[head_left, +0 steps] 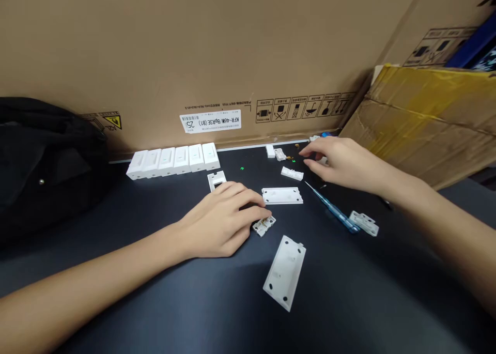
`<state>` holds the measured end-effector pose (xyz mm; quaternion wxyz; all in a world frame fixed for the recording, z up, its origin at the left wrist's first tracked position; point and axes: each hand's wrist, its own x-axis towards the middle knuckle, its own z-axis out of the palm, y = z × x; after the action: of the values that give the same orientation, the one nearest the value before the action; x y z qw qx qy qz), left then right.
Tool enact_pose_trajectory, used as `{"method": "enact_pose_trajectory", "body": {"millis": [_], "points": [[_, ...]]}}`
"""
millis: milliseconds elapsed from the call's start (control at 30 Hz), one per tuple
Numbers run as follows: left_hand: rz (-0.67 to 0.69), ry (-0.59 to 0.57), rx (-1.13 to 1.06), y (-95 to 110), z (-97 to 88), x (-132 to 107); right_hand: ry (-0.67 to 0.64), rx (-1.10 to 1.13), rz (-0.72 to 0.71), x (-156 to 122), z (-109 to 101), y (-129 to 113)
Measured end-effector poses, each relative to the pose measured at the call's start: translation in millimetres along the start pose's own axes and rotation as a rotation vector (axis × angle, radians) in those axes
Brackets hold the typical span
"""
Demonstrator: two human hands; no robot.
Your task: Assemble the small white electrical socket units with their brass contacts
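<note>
My left hand [228,220] is closed at its fingertips on a small white plastic module [264,227] with brass-coloured metal inside, resting on the dark table. My right hand [341,158] hovers farther back, thumb and forefinger apart with nothing visible between them. Small loose parts lie near its fingertips: a tiny green piece [293,161], a brass-coloured piece [297,145] and a small white housing [280,154]. A white strip-shaped part [292,173] and a white rectangular plate [282,195] sit between my hands. Under my left hand's knuckles a white frame [216,179] is partly hidden.
A blue screwdriver [335,211] points toward the back, beside a white bracket [364,222]. Nearer me lies another white plate [285,272]. White switch units [172,160] stand in a row at back left. A black bag [50,168] and cardboard boxes [434,121] border the table.
</note>
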<state>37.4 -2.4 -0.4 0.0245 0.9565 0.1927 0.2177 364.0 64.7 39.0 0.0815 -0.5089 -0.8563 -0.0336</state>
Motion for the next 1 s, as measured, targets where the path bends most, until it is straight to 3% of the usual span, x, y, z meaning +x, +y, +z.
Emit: {"method": "enact_pose_trajectory", "body": {"millis": [300,467,633,833,933,1000], "points": [[-0.105,0.095,0.026,3,-1.4,-1,-0.152,-0.017,0.039,41,11,5],[-0.180,0.059,0.100,-2,-1.0,-1,-0.146,0.050,0.052,46,12,4],[-0.191,-0.018,0.167,0,-3.0,0,-0.024,0.199,0.062,30,-4,-6],[-0.291,-0.257,0.161,-2,-23.6,-2,-0.009,0.493,-0.089,-11,-21,-37],[-0.293,-0.261,0.189,-8,-32.8,-9,-0.068,0.574,-0.175,-24,-24,-52],[-0.270,-0.187,0.181,-10,-36.9,-13,-0.115,0.619,-0.217,-28,-24,-59]]}}
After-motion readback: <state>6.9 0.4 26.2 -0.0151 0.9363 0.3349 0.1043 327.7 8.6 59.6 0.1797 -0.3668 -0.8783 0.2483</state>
